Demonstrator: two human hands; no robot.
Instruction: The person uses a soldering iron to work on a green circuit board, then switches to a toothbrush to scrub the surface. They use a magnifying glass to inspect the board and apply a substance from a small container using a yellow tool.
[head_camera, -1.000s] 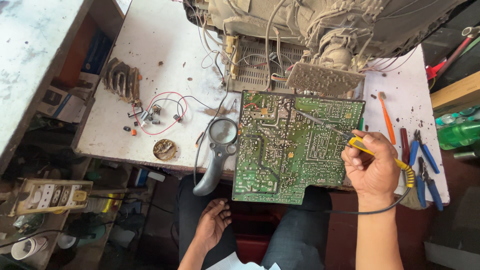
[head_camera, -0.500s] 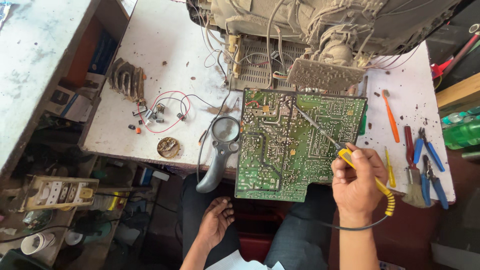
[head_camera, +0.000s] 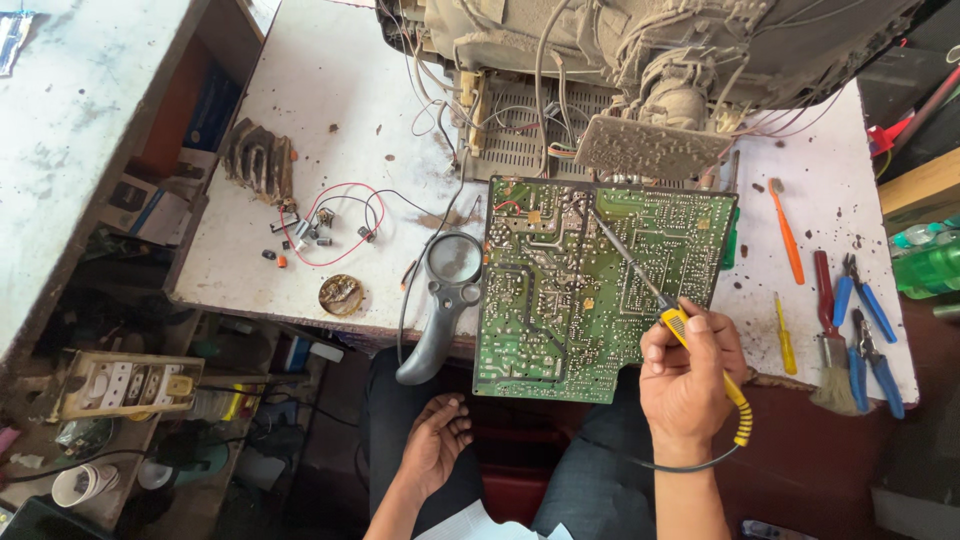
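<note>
A green circuit board (head_camera: 560, 290) lies solder side up on the white bench, overhanging its front edge. My right hand (head_camera: 688, 375) grips a yellow-handled soldering iron (head_camera: 665, 315); the long tip reaches up-left onto the board's upper middle. My left hand (head_camera: 437, 440) rests low on my lap, fingers loosely apart, holding nothing. A grey magnifying glass (head_camera: 447, 300) lies just left of the board. Behind the board stands a dusty open television chassis (head_camera: 640, 70) with many wires.
Right of the board lie an orange toothbrush (head_camera: 785, 232), a yellow screwdriver (head_camera: 785, 335), a brush (head_camera: 830, 350) and blue-handled pliers (head_camera: 865, 320). Loose parts with a red wire (head_camera: 320, 230) and a round tin (head_camera: 341, 295) sit left. A cluttered shelf (head_camera: 120, 385) stands lower left.
The view has shifted slightly. My right hand with the iron has moved a little left and down along the board; my left hand stays on my lap.
</note>
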